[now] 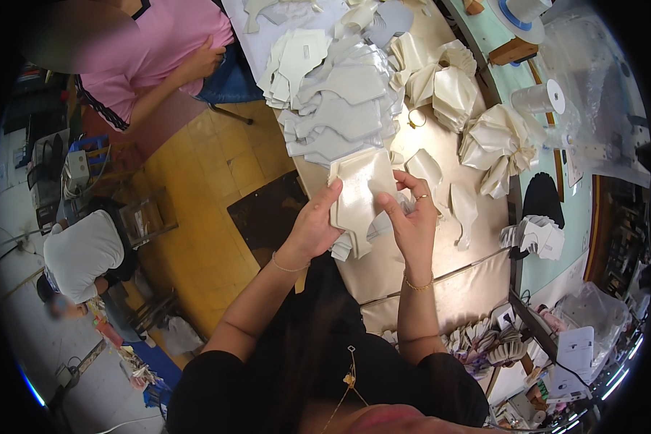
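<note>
A stack of glossy cream cut pieces (359, 189), wide at the top and narrowing to a curved end, is held up over the near edge of the table. My left hand (317, 220) is closed on its left side, thumb on top and the other fingers beneath. At the right edge my right hand (417, 217) bends round the stack, its thumb against the top piece; part of its fingers is hidden. Just beyond lie overlapping piles of pale grey cut pieces (347, 116). Single cream pieces (464, 210) rest to the right of my right hand.
Bundles of cream pieces (452, 87) lie at the far right of the padded table (477, 278). White thread spools (539, 98) stand on the green side surface. A person in pink (152, 61) sits at the far left; another in white (83, 249) is bent over further left.
</note>
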Motion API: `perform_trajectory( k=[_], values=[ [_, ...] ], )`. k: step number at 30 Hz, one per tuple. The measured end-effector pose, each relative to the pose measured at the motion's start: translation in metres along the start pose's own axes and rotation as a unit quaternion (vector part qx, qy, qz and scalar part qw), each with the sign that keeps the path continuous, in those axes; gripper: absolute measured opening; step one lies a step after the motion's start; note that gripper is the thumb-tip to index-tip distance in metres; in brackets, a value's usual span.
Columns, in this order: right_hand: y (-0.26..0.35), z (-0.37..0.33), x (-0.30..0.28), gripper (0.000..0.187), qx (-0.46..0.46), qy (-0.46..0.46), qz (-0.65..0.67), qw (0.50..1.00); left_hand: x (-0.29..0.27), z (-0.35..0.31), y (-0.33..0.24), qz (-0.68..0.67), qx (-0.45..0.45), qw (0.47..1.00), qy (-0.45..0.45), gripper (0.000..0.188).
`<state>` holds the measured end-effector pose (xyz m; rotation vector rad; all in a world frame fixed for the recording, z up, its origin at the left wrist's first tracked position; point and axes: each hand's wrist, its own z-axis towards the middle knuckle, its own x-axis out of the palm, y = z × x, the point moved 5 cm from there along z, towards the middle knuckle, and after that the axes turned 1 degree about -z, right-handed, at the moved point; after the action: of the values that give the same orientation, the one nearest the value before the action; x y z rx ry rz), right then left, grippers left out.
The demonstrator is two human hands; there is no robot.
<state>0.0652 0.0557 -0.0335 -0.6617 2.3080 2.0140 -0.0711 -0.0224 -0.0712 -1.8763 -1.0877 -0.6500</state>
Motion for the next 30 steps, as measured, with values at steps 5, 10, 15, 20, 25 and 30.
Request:
perform_trajectory(
  k=[5, 10, 15, 20, 25, 30],
  values=[
    [0.002, -0.002, 0.000, 0.026, -0.050, -0.034, -0.027, 0.998, 0.007, -0.005, -0.005, 0.047, 0.041, 0.998, 0.013, 0.051],
    [-0.007, -0.008, -0.006, 0.020, 0.032, -0.005, 0.054, 0.998, 0.011, -0.008, -0.022, 0.168, 0.198, 0.965, -0.034, 0.047],
    [0.004, -0.011, -0.017, 0.018, -0.015, -0.066, 0.005, 0.998, 0.015, -0.014, -0.051, 0.484, 0.349, 0.795, -0.107, 0.034],
    [0.037, -0.011, 0.002, 0.023, -0.176, -0.061, -0.125, 0.975, 0.034, -0.021, -0.040, 0.513, 0.257, 0.812, -0.103, 0.027],
    [0.054, -0.008, 0.016, 0.027, -0.204, -0.005, -0.099, 0.974, 0.037, -0.018, -0.035, 0.374, 0.188, 0.902, -0.108, 0.032],
    [0.050, -0.005, 0.009, 0.026, -0.103, 0.015, -0.073, 0.992, 0.037, -0.021, -0.038, 0.458, 0.196, 0.863, -0.083, 0.035]
  ],
)
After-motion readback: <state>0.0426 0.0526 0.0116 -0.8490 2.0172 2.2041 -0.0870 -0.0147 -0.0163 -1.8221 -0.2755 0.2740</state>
